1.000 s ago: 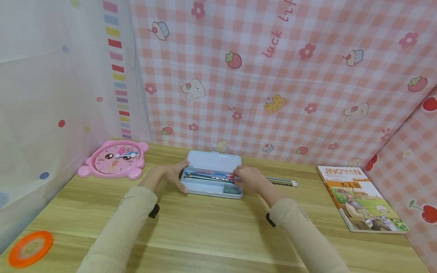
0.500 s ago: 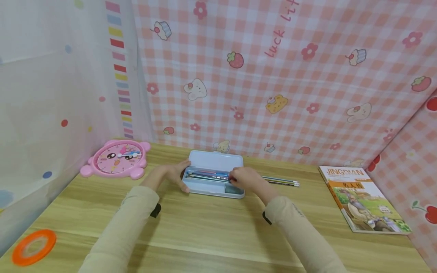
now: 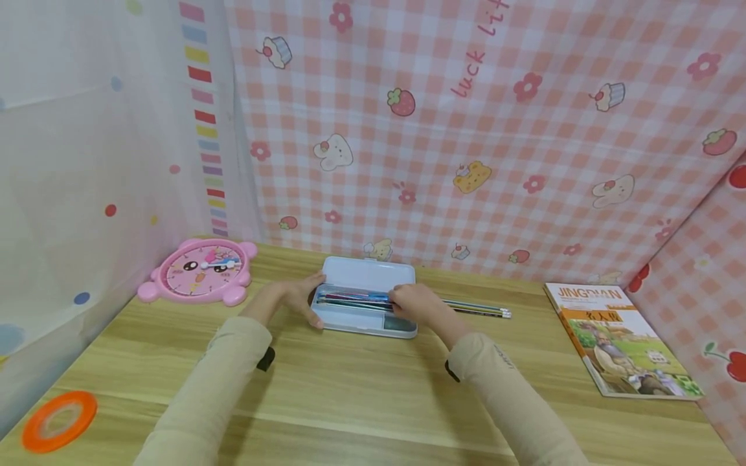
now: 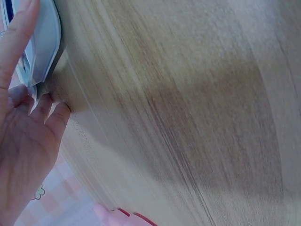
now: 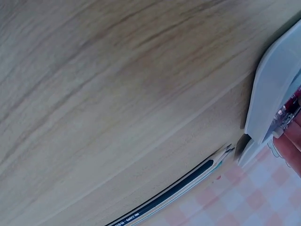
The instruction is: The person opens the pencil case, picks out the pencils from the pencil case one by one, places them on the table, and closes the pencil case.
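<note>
A light blue pencil case [image 3: 344,322] lies with its lid raised and several pens and pencils [image 3: 352,299] inside. My left hand [image 3: 294,301] rests at its left end, thumb and fingers spread around the corners. In the left wrist view, the fingertips [image 4: 59,115] touch the table beside the case [image 4: 47,42]. My right hand [image 3: 416,304] reaches in over the right end, fingers curled on the pens. The right wrist view shows fingers [image 5: 294,141] at a clear-ended pen [image 5: 284,117]; the rest of the grasp is hidden.
Several pencils [image 3: 480,310] with white ends lie right of the case. A pink clock [image 3: 198,272] stands at the back left, an orange ring [image 3: 32,427] at the front left. A book [image 3: 623,343] lies on the right. Checked cloth [image 3: 431,155] hangs along the table's back.
My right hand has shifted slightly left, and the pens under it have shifted within the case. My left hand stays at the case's left end.
</note>
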`<state>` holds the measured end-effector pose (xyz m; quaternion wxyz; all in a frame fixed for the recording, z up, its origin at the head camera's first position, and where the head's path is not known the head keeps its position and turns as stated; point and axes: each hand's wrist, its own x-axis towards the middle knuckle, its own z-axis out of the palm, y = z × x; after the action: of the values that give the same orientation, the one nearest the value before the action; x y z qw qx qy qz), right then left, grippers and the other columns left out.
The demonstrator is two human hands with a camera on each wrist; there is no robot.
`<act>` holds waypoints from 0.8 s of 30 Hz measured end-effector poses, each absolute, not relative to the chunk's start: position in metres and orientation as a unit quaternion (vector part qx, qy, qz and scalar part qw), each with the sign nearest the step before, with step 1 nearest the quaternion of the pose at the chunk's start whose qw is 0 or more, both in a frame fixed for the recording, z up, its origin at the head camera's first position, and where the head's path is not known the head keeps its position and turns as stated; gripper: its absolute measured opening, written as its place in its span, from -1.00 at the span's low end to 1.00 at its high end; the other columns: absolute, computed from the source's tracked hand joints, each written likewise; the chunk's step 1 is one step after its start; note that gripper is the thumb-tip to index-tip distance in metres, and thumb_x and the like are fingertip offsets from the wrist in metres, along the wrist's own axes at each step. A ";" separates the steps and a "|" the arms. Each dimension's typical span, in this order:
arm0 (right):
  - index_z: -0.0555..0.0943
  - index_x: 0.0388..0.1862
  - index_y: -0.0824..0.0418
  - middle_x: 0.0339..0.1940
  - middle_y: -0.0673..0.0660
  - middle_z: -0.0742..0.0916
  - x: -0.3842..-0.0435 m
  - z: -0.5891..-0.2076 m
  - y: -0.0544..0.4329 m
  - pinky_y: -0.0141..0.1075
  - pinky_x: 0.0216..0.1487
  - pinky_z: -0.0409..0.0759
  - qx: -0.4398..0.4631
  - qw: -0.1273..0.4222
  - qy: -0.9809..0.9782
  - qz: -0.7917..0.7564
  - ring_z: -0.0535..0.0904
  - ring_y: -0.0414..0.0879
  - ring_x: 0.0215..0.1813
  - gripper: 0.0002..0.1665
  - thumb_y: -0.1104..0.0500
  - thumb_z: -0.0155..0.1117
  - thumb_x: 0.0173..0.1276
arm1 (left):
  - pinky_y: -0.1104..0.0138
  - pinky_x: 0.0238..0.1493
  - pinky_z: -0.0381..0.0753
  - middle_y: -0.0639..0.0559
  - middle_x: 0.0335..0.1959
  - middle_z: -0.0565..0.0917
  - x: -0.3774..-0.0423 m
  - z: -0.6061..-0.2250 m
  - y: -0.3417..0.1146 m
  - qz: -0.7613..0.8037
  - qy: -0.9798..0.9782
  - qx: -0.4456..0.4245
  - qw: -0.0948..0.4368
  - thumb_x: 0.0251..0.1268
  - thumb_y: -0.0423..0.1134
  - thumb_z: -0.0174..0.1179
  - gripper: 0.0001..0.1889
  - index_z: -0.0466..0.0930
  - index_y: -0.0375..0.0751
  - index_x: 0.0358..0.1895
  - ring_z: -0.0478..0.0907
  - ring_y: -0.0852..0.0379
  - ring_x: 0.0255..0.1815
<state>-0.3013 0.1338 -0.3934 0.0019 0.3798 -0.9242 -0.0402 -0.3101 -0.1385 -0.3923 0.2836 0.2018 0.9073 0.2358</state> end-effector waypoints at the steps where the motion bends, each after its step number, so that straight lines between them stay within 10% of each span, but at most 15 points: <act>1: 0.54 -0.52 0.21 -0.56 0.04 0.57 -0.301 -0.393 0.135 -0.34 -0.52 0.40 0.379 0.003 -0.925 -0.036 0.32 -0.18 -0.54 -0.87 0.27 0.15 0.22 | -0.03 0.46 -0.21 -0.30 0.46 -0.35 -0.310 -0.392 -0.138 0.235 0.908 0.203 0.283 -0.09 -0.06 0.41 0.18 -0.32 -0.38 0.42 -0.34 -0.23 0.47; 16: 0.60 -0.42 0.28 -0.46 0.09 0.66 -0.295 -0.384 0.179 -0.23 -0.40 0.54 0.361 0.042 -0.931 -0.024 0.55 -0.08 -0.43 -0.94 0.32 0.19 0.21 | -0.06 0.45 -0.22 -0.31 0.45 -0.36 -0.308 -0.392 -0.137 0.236 0.908 0.198 0.282 -0.08 -0.07 0.40 0.18 -0.33 -0.37 0.42 -0.34 -0.27 0.47; 24: 0.52 -0.53 0.22 -0.57 0.01 0.59 -0.290 -0.383 0.213 -0.36 -0.53 0.40 0.336 0.045 -0.940 -0.029 0.36 -0.19 -0.56 -0.90 0.33 0.23 0.14 | -0.06 0.45 -0.21 -0.33 0.45 -0.34 -0.308 -0.391 -0.137 0.232 0.910 0.202 0.276 -0.09 -0.07 0.40 0.18 -0.32 -0.39 0.42 -0.32 -0.27 0.47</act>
<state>-0.2899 0.2126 -0.3827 0.0455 0.3364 -0.9401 -0.0295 -0.3082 -0.1368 -0.3909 0.2765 0.2022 0.9103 0.2324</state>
